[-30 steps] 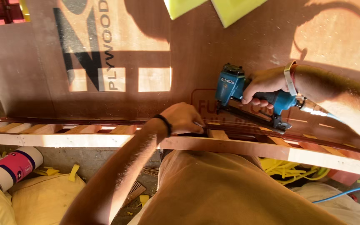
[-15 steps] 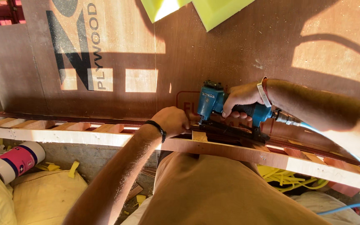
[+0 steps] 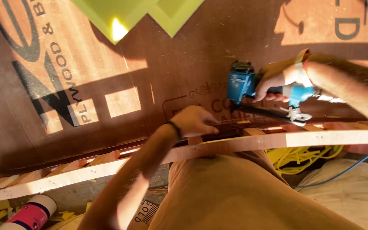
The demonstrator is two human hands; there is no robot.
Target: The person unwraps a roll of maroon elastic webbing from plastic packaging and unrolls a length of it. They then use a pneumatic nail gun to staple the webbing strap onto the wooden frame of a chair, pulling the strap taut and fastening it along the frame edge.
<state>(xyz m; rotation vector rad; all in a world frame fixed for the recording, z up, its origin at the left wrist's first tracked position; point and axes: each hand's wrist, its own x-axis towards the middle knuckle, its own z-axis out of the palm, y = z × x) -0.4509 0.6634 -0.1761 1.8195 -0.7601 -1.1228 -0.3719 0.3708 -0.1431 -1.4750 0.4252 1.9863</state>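
My right hand [image 3: 283, 79] grips the handle of a blue pneumatic nail gun [image 3: 245, 89], whose nose points down at the edge where a large brown plywood sheet [image 3: 171, 72] meets a curved wooden frame [image 3: 252, 142]. My left hand [image 3: 194, 121] rests just left of the gun's nose, fingers pressing on the frame's inner strip and the small wooden spacer blocks there. A dark band circles my left wrist. My knee in tan trousers [image 3: 235, 196] fills the lower middle.
A yellow hose coil [image 3: 303, 159] and a blue air line [image 3: 346, 170] lie under the frame at right. A pink-and-white tube [image 3: 30, 213] lies at bottom left. Green sheeting [image 3: 137, 17] hangs at the top. The frame's pale strip runs down to the left.
The nail gun and my right hand have shifted left along the frame and come closer to my left hand, which stays on the frame. The view has shifted with them.
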